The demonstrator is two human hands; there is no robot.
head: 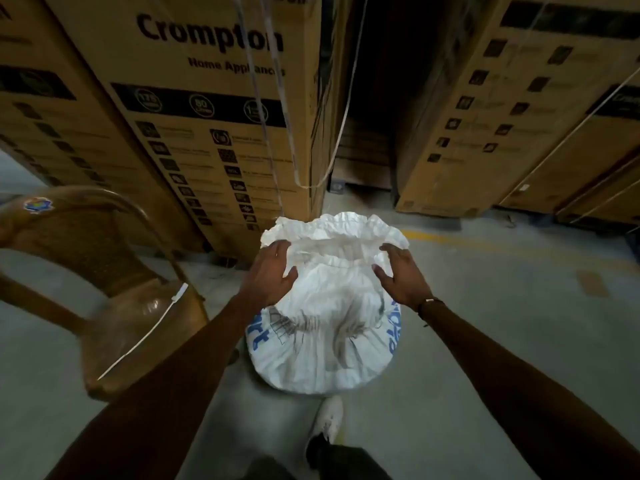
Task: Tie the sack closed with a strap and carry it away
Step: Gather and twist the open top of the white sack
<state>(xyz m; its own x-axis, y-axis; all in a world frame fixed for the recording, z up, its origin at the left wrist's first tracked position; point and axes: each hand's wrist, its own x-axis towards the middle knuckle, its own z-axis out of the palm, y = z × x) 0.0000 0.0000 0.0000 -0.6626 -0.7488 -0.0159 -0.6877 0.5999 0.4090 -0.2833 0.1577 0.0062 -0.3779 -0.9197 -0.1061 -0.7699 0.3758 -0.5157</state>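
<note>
Standing on the floor [485, 323] just right of a brown chair [104, 271]: white sack [325, 341], mouth ruffled and untied. Left hand [268, 275] and right hand [403, 275], fingers spread, flank its neck, apparently to gather it. Strap [142, 337] lies across the chair seat, within reach.

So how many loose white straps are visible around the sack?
2. One strap lies across the seat of the brown chair at left. A second strap hangs in a loop before the cardboard boxes. Others may be hidden.
</note>
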